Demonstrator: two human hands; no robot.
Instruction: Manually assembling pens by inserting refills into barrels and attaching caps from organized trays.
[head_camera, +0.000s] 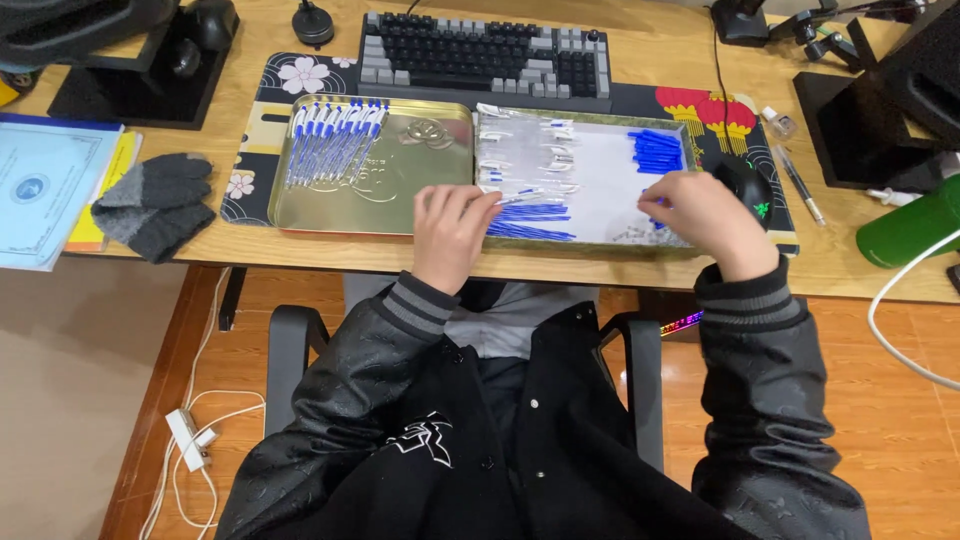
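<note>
**Desk:** Item one, the hands?

**Operator:** I log the left hand at the near edge of the right-hand tray, fingers curled and pinching the end of a clear pen barrel that points right. The right hand rests on the tray's near right corner, fingers bent down among a few blue caps there; I cannot tell whether it actually holds one, since the knuckles cover the fingertips.

**Desk:** Item two, tray contents?

**Operator:** The right-hand tray is lined white. I count a loose heap of blue caps at its far right, a bundle of blue refills lying flat along the near edge just beside the left hand, and scattered clear barrels over its left half. The gold tray sits touching it on the left and holds a row of assembled blue-and-white pens laid side by side at its far left; the rest of its floor is bare metal.

**Desk:** Item three, surroundings?

**Operator:** Both trays lie on a dark floral desk mat on a wooden desk. Behind them a grey and black keyboard. A black mouse just right of the right hand. Grey gloves well left of the trays, beside some papers. A green bottle at the far right.
</note>
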